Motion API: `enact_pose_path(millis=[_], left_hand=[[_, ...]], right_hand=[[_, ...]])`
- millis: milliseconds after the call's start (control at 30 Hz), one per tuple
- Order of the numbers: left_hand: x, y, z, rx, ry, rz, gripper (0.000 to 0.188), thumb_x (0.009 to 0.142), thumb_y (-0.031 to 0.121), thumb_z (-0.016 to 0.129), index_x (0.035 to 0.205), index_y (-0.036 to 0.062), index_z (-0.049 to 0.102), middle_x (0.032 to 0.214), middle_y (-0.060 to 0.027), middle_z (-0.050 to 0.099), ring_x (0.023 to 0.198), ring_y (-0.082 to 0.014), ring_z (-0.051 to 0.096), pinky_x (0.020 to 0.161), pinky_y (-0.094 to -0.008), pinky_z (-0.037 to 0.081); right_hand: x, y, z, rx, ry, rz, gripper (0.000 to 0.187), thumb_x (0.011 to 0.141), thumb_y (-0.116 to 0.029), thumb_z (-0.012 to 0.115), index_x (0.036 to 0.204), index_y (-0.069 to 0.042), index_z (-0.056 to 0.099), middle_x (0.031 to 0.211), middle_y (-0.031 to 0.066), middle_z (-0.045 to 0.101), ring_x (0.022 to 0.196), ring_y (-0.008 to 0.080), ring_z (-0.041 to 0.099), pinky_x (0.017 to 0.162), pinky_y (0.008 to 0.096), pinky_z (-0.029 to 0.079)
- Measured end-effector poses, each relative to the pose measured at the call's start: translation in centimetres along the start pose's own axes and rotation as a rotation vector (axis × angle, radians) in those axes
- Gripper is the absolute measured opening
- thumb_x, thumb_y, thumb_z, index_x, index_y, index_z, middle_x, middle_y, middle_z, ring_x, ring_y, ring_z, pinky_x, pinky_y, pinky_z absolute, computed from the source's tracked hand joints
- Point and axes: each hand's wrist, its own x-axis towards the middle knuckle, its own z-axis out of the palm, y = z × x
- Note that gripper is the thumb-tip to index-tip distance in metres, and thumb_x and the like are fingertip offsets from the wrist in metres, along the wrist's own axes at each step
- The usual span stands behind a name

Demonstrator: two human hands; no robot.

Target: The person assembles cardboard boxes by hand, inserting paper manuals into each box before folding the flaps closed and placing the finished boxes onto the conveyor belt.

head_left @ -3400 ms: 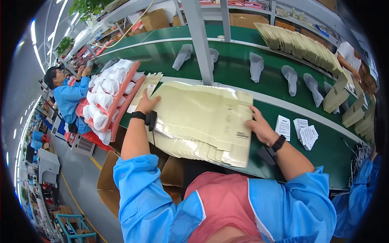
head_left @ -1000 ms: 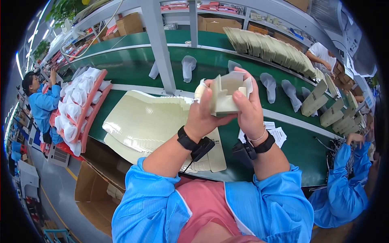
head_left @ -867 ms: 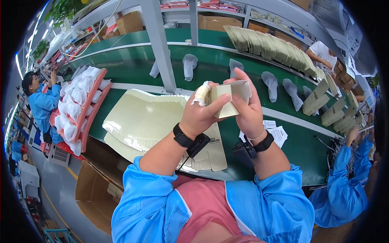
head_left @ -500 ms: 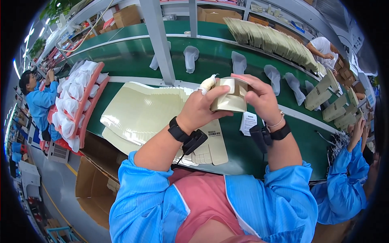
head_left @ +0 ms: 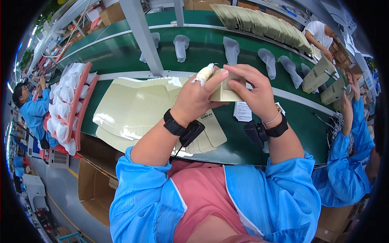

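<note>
Between my two hands is a small cream cardboard box (head_left: 227, 96), held up over the green bench. My left hand (head_left: 193, 97) grips its left side, thumb along the upper edge; one finger wears a white wrapping (head_left: 205, 73). My right hand (head_left: 256, 90) is closed round the other side, its fingers over the top and its thumb against a panel. The fingers partly hide the box's flaps. Below and to the left lies a fanned stack of flat cream box blanks (head_left: 129, 109). A pile of white printed leaflets (head_left: 243, 111) lies just under my right hand.
Several bagged grey items (head_left: 181, 47) lie on the green belt (head_left: 202, 48) beyond a metal post (head_left: 139, 36). Red trays of white-wrapped items (head_left: 67, 107) stand at left. Standing cream boxes (head_left: 318, 76) and a co-worker's blue sleeves (head_left: 344, 158) are at right. An open carton (head_left: 95, 182) sits lower left.
The box has been turned in my hands, so a flatter panel and straight lower edge show now. At right, the co-worker's hands have moved up toward the standing boxes. The view has shifted slightly.
</note>
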Motion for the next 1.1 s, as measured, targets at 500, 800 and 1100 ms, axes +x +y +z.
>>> enact_pose_path(millis=[500,800,1100], left_hand=[[-1.4,-0.9,0.1,-0.084,0.188,-0.250,0.097,0.066,0.028,0.083,0.142,0.0163,0.024,0.126,-0.0137,0.050,0.107,-0.0301,0.056,0.089,-0.0401,0.045],[-3.3,-3.6,0.4,-1.005,0.060,-1.147,0.087,0.082,0.018,0.070,0.143,0.0047,0.009,0.126,-0.0155,0.048,0.104,-0.0211,0.055,0.087,-0.0347,0.043],[-4.2,-4.7,0.6,-1.048,0.082,-1.085,0.088,0.080,0.009,0.070,0.144,0.0065,0.010,0.130,-0.0168,0.044,0.108,-0.0217,0.053,0.092,-0.0360,0.042]], right_hand=[[-2.8,1.8,-0.6,-0.236,0.175,-0.250,0.076,0.063,-0.002,0.077,0.132,-0.011,0.046,0.131,0.0121,0.046,0.119,0.0294,0.047,0.099,0.0373,0.039],[-6.6,7.9,1.0,-0.578,-0.400,0.079,0.068,0.061,-0.004,0.078,0.123,-0.011,0.052,0.126,0.0120,0.050,0.116,0.0342,0.049,0.096,0.0398,0.043],[-7.1,12.4,-3.1,-0.618,-0.637,0.284,0.021,0.077,0.001,0.062,0.097,-0.003,0.064,0.102,0.0118,0.064,0.098,0.0299,0.061,0.087,0.0365,0.048]])
